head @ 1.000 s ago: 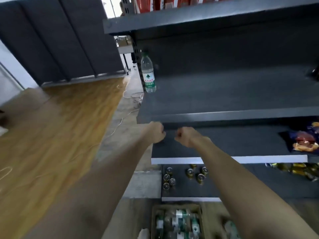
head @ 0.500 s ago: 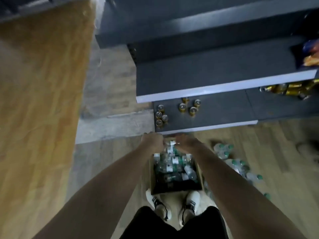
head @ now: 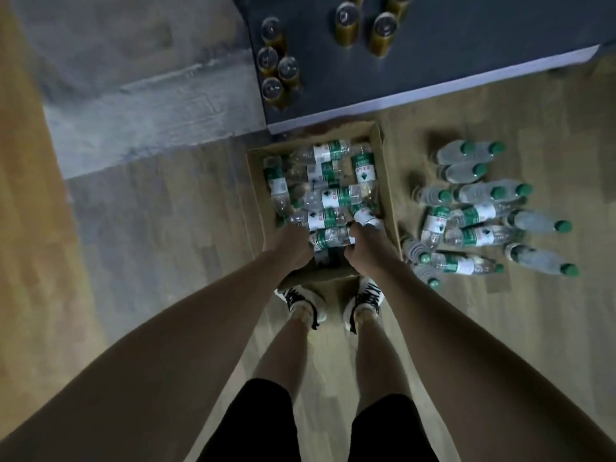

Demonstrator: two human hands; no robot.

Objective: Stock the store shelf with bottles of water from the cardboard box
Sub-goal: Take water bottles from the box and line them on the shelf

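An open cardboard box [head: 388, 181] stands on the floor against the dark bottom shelf [head: 466, 55]. Inside it lie several clear water bottles with green and white labels, in a loose pile. Both my hands reach into the near end of the box. My left hand [head: 290, 250] curls its fingers at the left end of a lying water bottle [head: 331, 236]. My right hand [head: 366, 250] curls round that bottle's right end, beside another bottle [head: 366, 216]. The fingertips of both hands are partly hidden among the bottles.
Several more water bottles [head: 476, 215] lie scattered on the wooden floor right of the box. Gold cans [head: 276, 68] stand on the bottom shelf's left part. My shoes [head: 305, 303] touch the box's near wall. Grey concrete floor lies to the left.
The view has dropped from the upper shelf to the floor. Both hands have come down from shelf height into the box and closed at the ends of a bottle.
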